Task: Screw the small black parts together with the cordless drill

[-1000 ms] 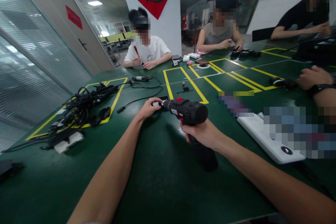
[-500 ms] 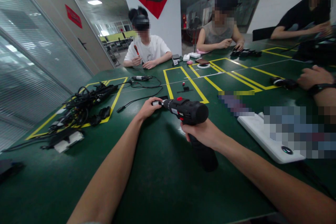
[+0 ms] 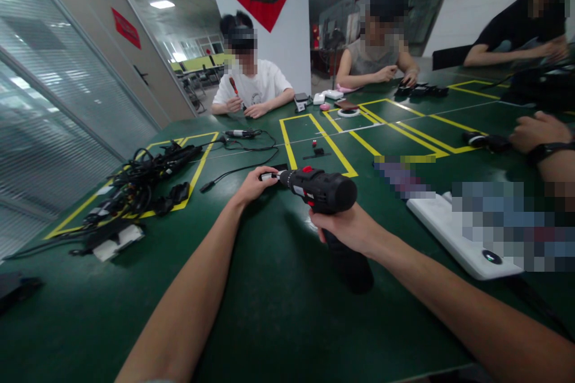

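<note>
My right grip (image 3: 342,226) holds the drill (image 3: 321,190) toward ten o'clock, left grip (image 3: 256,184) the workpiece (image 3: 268,177); drill-work appears underway, next needing steadiness.

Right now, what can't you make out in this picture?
All in the head view:
Small pale piece: partly covered by the left hand.
Trigger of the drill: covered by the right hand.
Lettering on its side: too small.
Dark object: cut off by the left edge.
</note>
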Demonstrator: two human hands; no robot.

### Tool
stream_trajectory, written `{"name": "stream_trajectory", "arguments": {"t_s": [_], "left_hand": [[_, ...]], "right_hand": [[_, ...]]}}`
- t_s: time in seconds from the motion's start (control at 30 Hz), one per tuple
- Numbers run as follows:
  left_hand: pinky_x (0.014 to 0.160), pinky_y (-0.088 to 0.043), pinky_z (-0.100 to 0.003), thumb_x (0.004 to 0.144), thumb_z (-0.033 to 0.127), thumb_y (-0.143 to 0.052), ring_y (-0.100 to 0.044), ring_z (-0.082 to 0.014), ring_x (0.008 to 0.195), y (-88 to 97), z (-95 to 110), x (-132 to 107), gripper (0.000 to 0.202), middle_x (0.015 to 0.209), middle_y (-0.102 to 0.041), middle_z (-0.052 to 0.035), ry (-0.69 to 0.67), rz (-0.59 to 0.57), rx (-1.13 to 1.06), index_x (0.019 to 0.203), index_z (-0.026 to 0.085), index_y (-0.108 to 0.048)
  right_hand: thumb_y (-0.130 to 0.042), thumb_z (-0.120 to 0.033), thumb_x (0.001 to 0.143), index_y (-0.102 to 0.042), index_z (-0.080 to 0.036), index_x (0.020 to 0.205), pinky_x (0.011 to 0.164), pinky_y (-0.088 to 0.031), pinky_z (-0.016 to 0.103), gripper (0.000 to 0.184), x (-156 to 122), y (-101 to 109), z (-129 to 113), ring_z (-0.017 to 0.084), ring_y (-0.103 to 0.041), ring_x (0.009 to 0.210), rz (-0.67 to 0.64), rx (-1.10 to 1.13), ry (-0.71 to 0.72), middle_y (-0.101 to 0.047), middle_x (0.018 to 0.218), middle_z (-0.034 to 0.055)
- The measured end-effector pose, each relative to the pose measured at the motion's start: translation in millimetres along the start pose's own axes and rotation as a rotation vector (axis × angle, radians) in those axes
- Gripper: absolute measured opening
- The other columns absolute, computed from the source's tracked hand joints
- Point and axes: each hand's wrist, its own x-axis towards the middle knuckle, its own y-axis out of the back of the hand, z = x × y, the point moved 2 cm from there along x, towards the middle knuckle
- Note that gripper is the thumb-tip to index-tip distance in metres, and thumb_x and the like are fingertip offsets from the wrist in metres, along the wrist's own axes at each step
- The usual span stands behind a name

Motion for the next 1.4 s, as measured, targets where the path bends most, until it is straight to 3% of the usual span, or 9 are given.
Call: {"name": "stream_trajectory", "arguments": {"t_s": [1.4], "left_hand": [[0.094,-0.047,-0.04,0.07,0.039,-0.071,-0.061,-0.0252,0.1,-0.2,5.3,-2.2,0.041,0.108,-0.069,-0.0077,0.001,0.009,-0.015,0.105,0.017,-0.071]], "right_hand": [[-0.059,-0.011,0.073,-0.06,-0.017,0.073,0.054,-0.042,0.028,0.007,0.9,0.0,-3.5,0.016,-0.056,0.049,0.008,0.041,-0.016,-0.058,0.051,0.0]]}}
